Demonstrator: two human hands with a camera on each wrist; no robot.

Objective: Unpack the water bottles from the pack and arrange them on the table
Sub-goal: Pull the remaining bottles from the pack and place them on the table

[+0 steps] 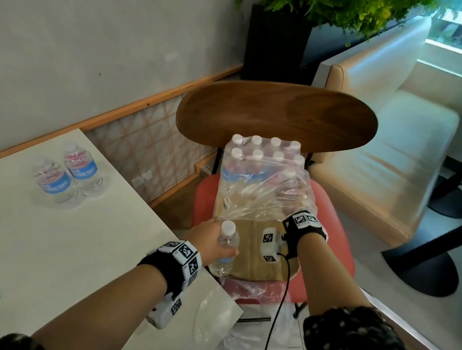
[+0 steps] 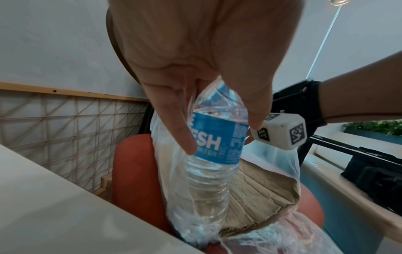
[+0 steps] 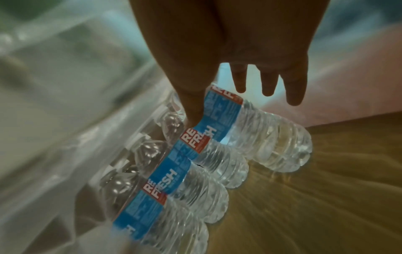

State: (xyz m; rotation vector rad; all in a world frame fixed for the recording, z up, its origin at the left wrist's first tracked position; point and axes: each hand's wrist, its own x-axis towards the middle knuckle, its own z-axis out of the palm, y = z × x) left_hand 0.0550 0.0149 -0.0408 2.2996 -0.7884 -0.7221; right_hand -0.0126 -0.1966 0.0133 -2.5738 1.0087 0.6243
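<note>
left hand grips bottle | right hand spread, thumb touching packed bottles

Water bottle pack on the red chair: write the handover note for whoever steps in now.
Left hand grips a clear blue-labelled water bottle at the pack's open end.
Right hand is inside the torn clear plastic pack, fingers spread at a bottle there, not yet gripping.
Done: two bottles stand together on the pale table.
Left: set down the held bottle, then empty the pack on the red chair.

Two bottles on table
</note>
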